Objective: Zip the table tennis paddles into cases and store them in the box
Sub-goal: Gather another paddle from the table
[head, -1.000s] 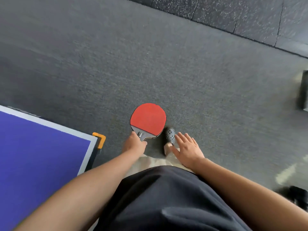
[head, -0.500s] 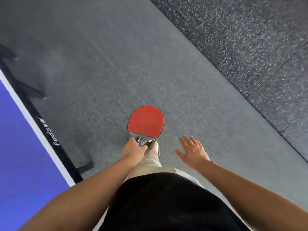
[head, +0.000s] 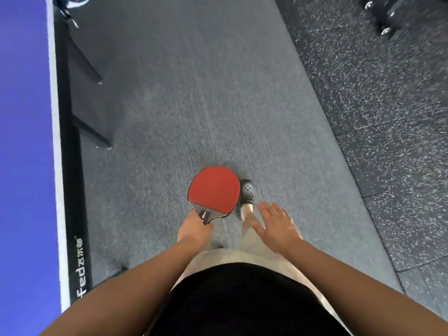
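Note:
A table tennis paddle (head: 214,191) with a red rubber face points forward, held level above the grey carpet. My left hand (head: 194,230) grips its short handle from behind. My right hand (head: 278,226) hangs beside it on the right, fingers spread and straight, holding nothing. No case and no box are in view.
The blue table tennis table (head: 24,154) with its white edge and black side rail runs along the left; its black legs (head: 89,127) stand on the carpet. My foot in a grey clog (head: 247,192) steps just right of the paddle. Speckled rubber flooring (head: 388,117) lies right; wheeled equipment (head: 388,18) stands top right.
The view has swung as I walk along the table's side, which now runs straight up the left. My left hand keeps the paddle; my right foot has stepped forward.

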`<action>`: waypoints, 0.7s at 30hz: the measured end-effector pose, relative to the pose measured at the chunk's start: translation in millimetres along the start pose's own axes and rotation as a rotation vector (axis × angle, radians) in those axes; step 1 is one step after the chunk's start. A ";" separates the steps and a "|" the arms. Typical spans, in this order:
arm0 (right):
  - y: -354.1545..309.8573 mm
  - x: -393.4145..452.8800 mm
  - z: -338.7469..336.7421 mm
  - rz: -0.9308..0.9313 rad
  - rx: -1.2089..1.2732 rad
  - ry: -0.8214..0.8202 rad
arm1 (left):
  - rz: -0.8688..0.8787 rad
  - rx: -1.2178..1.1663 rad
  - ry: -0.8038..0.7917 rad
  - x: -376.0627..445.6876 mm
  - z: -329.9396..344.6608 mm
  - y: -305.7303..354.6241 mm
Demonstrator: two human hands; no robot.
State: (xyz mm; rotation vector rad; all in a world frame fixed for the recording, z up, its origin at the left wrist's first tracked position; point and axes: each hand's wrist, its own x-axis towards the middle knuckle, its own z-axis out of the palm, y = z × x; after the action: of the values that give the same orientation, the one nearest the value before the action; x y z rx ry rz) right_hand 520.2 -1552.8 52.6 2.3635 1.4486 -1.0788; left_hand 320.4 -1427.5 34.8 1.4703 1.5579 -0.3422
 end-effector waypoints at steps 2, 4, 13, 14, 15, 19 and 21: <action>-1.3 46.3 -38.5 -0.047 -0.030 -0.016 | -0.009 -0.014 0.021 31.1 -21.6 32.8; -2.4 91.6 -77.0 -0.112 -0.096 -0.029 | -0.040 -0.030 0.056 60.6 -45.3 65.0; -64.1 281.7 -248.0 -0.369 -0.239 -0.047 | -0.157 -0.198 0.241 176.3 -183.7 179.7; -75.8 303.0 -263.8 -0.385 -0.249 -0.051 | -0.163 -0.210 0.253 190.6 -198.2 186.3; -87.8 323.7 -277.9 -0.401 -0.262 -0.060 | -0.170 -0.223 0.263 206.0 -213.1 191.9; -135.6 408.2 -321.4 -0.411 -0.312 -0.076 | -0.178 -0.243 0.266 273.0 -276.1 207.5; -162.9 448.1 -341.6 -0.390 -0.316 -0.068 | -0.186 -0.227 0.255 310.5 -312.2 214.9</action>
State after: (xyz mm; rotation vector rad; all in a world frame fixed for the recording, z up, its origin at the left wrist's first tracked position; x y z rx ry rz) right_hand 672.9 -986.6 43.1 1.8592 1.9417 -0.9098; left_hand 427.0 -949.4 44.6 1.2317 1.8773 -0.0812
